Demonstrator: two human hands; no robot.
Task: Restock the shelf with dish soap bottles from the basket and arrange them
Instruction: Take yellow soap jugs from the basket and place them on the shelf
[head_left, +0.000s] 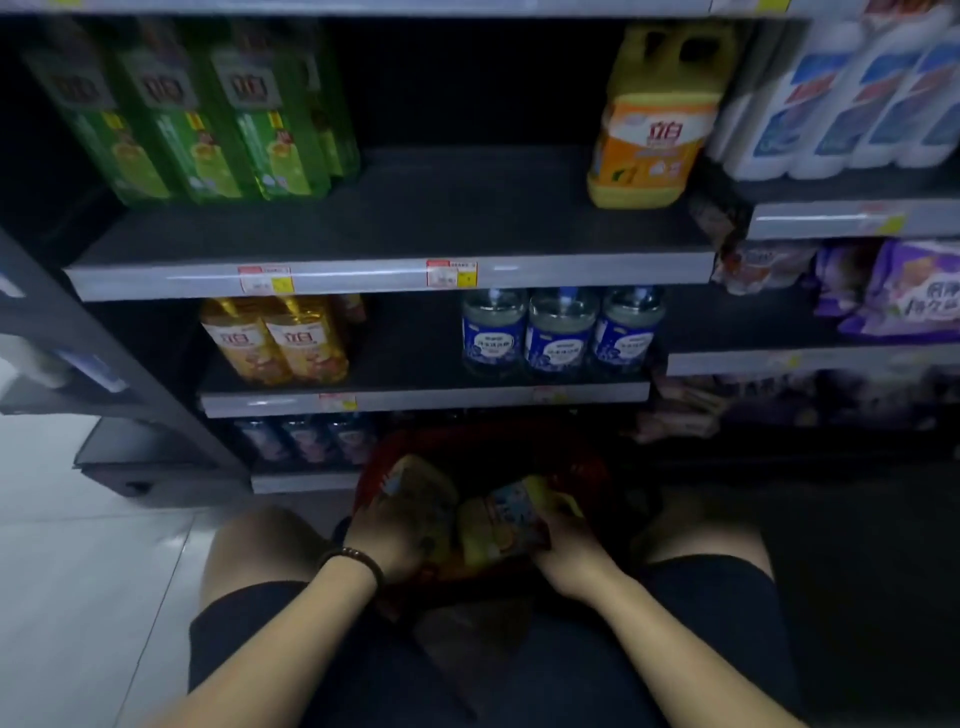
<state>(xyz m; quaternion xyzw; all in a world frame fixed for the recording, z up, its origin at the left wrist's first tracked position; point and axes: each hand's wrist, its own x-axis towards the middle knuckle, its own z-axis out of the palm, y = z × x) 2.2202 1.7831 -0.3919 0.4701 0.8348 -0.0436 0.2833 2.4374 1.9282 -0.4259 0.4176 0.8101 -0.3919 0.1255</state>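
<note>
Both forearms reach forward and down into the red basket (589, 467) between the knees. The left hand (387, 535) (bracelet (353, 558) at the wrist) curls round one yellow bottle (423, 488). The right hand (569, 553) grips a second bottle (501, 522) lying just beside it.

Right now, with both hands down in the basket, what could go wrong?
The left hand grips the left bottle, the right hand the right bottle, in the red basket; lifting both at once could let one slip. The yellow jug stands beside the bare stretch of the shelf; bottles pushed in carelessly might topple it.
</note>
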